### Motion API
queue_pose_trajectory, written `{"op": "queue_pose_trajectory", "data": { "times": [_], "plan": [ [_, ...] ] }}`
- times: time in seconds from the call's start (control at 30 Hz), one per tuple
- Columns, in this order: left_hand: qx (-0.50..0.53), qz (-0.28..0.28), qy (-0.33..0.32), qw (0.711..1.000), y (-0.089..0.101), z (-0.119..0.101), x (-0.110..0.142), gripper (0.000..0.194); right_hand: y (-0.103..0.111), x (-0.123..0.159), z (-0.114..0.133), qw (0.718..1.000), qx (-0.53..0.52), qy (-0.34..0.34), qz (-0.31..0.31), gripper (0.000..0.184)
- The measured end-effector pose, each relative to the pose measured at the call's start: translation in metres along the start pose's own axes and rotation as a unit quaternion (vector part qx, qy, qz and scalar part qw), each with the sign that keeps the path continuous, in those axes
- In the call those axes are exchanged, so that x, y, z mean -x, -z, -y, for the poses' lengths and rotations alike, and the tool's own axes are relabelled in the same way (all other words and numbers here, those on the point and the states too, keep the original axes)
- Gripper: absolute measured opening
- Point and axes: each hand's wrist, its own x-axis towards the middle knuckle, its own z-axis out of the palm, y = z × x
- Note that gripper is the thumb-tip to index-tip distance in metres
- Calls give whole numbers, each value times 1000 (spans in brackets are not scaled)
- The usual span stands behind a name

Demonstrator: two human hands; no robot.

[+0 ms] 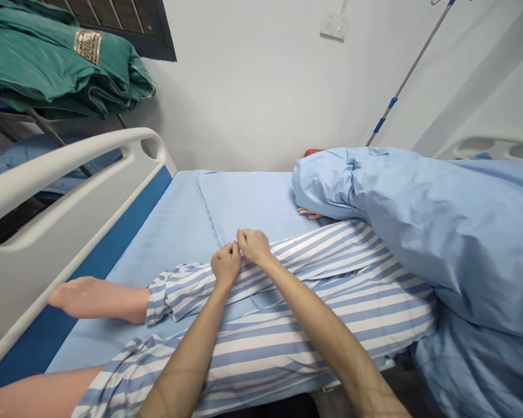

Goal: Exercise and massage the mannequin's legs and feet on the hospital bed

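Pinching grips are closed narrowly by the left hand (225, 266) and right hand (255, 245) on the striped hospital pyjamas (326, 255), side by side over the hospital bed (70, 191), so a fold is gathered; the pyjamas are worn by a person (96, 299) lying under a blue quilt (440, 232).

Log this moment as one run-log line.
left hand: pinching striped patient trousers | right hand: pinching same trousers | nearby: bare foot, blue duvet, white bed rail

Two bare forearms (326, 331) (quite slender)
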Motion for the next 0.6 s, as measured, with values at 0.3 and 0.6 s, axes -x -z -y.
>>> {"op": "queue_pose_trajectory", "data": {
  "times": [0.3, 0.6],
  "plan": [
    [61, 18, -2, 998, -3, -18, -8, 40, 13, 5, -39, 999, -34, 5, -23, 46],
    [109, 30, -2, 994, -50, -50, 0, 39, 17, -6, -44, 985, -166, -17, -44, 46]
  ]
}}
